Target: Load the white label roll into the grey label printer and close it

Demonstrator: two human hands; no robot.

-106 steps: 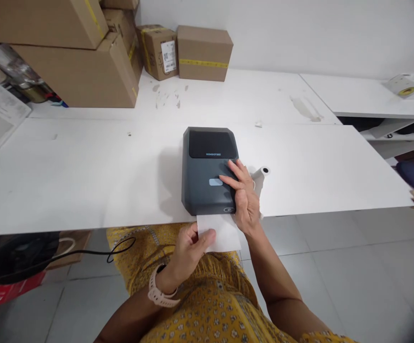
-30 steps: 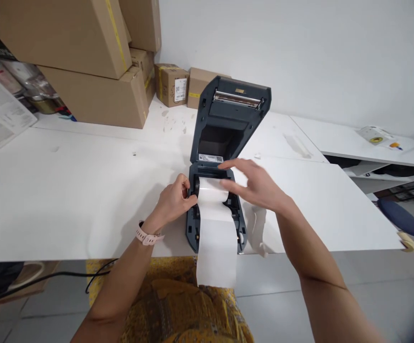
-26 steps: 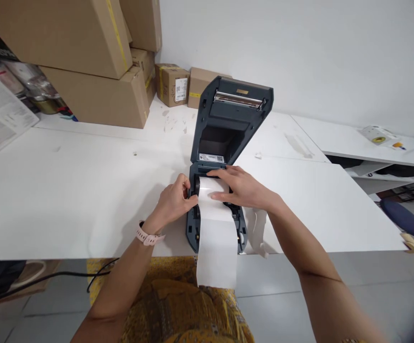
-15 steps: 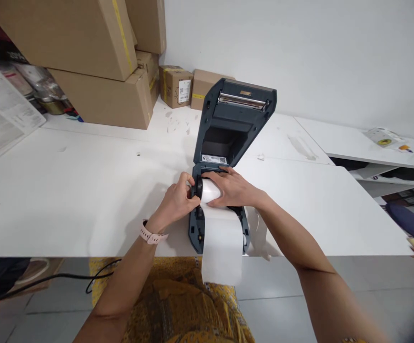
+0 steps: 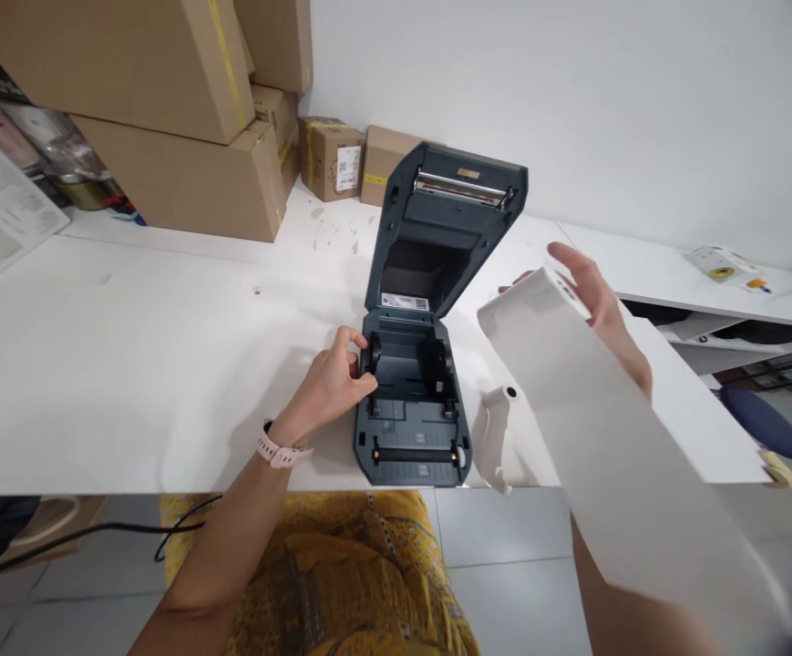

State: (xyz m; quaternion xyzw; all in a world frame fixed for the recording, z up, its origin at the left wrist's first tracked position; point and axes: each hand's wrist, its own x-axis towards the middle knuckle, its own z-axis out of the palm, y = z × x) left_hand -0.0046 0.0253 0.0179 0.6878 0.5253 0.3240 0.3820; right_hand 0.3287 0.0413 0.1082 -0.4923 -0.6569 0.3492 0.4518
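Observation:
A dark grey label printer stands on the table with its lid raised. Its roll bay is bare between two black holders. My left hand pinches the holder on the bay's left side, fingers bent over the printer's edge. To the right of the printer, my right hand grips a white label roll in the air. A long strip unwinds from it toward the lower right, covering part of my right forearm. A second, smaller paper roll rests on the table against the printer's right side.
Cardboard boxes are stacked at the back left, with smaller boxes against the wall. A printed sheet is at the far left. The table's front edge runs just before the printer. A shelf unit stands at right.
My right hand has lifted the label roll out of the printer and carried it up to the right, its strip trailing. My left hand has stayed at the printer's left side.

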